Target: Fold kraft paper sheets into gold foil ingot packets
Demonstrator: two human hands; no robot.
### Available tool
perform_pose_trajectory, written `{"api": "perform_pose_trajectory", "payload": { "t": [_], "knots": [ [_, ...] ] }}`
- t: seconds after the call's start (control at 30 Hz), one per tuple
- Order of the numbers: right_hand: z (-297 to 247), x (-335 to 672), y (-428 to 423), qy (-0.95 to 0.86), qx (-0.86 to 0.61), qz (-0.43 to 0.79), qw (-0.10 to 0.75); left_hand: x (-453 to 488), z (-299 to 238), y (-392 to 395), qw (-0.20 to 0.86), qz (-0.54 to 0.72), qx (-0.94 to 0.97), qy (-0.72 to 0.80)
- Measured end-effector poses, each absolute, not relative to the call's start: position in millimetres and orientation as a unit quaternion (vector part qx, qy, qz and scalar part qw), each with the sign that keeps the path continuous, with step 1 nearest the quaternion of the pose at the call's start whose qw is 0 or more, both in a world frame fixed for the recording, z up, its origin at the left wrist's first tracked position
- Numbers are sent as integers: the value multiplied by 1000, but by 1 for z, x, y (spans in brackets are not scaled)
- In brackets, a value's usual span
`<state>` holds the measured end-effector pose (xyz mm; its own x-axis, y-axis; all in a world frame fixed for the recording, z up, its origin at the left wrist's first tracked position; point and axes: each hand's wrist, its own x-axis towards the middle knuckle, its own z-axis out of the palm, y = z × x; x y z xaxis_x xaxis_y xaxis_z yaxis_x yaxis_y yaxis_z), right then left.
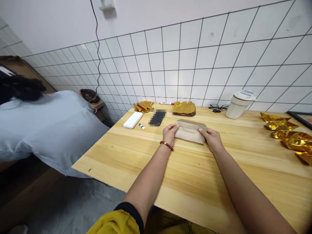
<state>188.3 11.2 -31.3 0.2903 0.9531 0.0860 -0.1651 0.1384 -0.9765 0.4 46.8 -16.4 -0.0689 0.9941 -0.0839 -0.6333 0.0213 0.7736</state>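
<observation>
Between my two hands is a sheet of paper (188, 135), beige on the side that shows, with a folded flap along its far edge. My left hand (170, 133) pinches its left end between thumb and fingers; a beaded bracelet (166, 145) circles that wrist. At the right end, my right hand (212, 139) grips the paper the same way, thumb on top. The sheet is just over the wooden table (117, 162); whether it touches the wood I cannot tell. Beyond it lies a stack of gold foil paper (184, 108).
Folded gold foil pieces (292, 139) line the right side. Along the back are gold strips (143, 106), a marker (166, 103), glasses (218, 107) and a lidded cup (240, 104). A white power bank (133, 120) and a phone (158, 117) lie left. A person (53, 130) leans beside the table.
</observation>
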Motion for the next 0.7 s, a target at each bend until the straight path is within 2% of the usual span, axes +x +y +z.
{"api": "perform_pose_trajectory", "payload": {
  "t": [0.1, 0.33, 0.5, 0.7],
  "knots": [
    [-30, 188, 10, -394, -481, 438, 649, 0, -17, 47, 602, 649, 288, 367],
    [-30, 190, 10, -390, -491, 436, 646, 0, -13, 43, 628, 628, 313, 336],
    [-28, 189, 10, -376, -493, 435, 653, 2, -15, 38, 616, 568, 391, 381],
    [-25, 195, 12, -334, -479, 432, 687, -4, -15, 36, 650, 512, 437, 353]
  ]
}}
